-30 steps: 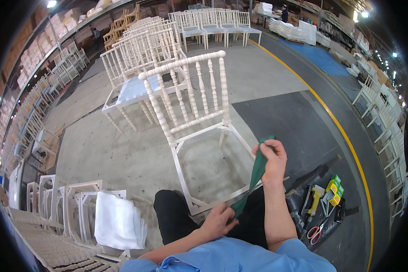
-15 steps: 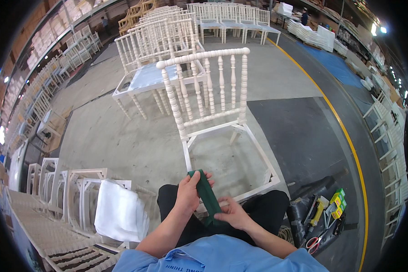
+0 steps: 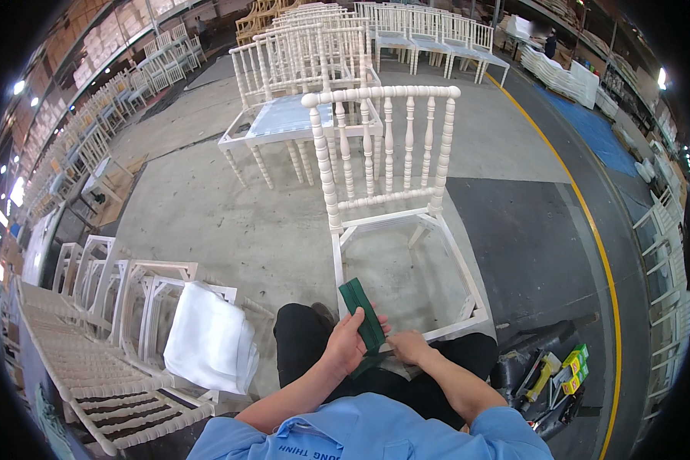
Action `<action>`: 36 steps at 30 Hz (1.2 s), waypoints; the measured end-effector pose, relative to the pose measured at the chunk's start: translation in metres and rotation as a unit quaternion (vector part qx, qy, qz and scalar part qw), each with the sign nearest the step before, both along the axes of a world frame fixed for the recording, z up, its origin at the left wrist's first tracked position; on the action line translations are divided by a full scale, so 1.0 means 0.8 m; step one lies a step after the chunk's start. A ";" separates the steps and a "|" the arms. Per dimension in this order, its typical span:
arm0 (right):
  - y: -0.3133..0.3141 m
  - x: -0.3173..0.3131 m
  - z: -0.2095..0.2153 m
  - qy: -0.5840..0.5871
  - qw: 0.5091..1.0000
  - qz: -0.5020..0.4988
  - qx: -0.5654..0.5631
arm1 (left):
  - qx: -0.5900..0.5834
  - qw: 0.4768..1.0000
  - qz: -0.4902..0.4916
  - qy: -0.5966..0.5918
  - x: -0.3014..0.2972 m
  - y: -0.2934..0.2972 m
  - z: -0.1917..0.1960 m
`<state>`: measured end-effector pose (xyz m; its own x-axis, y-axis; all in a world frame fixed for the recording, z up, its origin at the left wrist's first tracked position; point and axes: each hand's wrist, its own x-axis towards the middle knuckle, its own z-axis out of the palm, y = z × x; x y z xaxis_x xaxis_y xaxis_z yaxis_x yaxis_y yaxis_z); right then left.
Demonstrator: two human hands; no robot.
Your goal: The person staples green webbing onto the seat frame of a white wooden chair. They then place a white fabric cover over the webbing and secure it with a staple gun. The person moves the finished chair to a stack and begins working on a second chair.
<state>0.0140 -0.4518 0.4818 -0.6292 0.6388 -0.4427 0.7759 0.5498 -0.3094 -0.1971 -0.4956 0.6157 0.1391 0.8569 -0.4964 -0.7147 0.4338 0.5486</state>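
My left hand is wrapped round a folded dark green strip of cloth or webbing. Its flat upper end sticks up past my thumb, and a looser part hangs down over my lap. Beside the strip's lower right edge, my right hand is closed, its fingertips turned under; what they pinch is hidden. Directly before me stands a white chair frame with a turned-spindle back and an open seat. Its near seat rail lies just beyond my hands, between my knees.
At left, stacked white chairs carry a pile of white cloth. A yellow-handled tool and small yellow-green boxes lie on a dark sheet at right. Another chair with a pale seat stands ahead. A yellow floor line runs along the right.
My right hand has gone from an open grip on the strip's lower end to a closed hand at its right side. My left hand now holds the strip lower down. The view has shifted left.
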 end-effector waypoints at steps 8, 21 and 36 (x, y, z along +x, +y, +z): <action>0.023 0.044 0.073 0.431 0.787 -0.350 -0.269 | 0.021 0.997 -0.069 -0.028 0.025 -0.010 -0.013; 0.007 -0.032 0.170 0.504 0.773 -0.352 -0.156 | 0.071 0.989 0.042 0.123 0.006 -0.012 -0.024; 0.007 -0.047 0.188 0.493 0.836 -0.216 0.111 | 0.094 0.984 0.035 0.146 -0.008 -0.001 -0.022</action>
<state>-0.0235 -0.4458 0.6320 -0.3079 0.8982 0.3137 0.3454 0.4127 -0.8429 -0.2038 -0.4965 0.5982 -0.0488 0.9398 -0.3383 -0.5400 0.2601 0.8005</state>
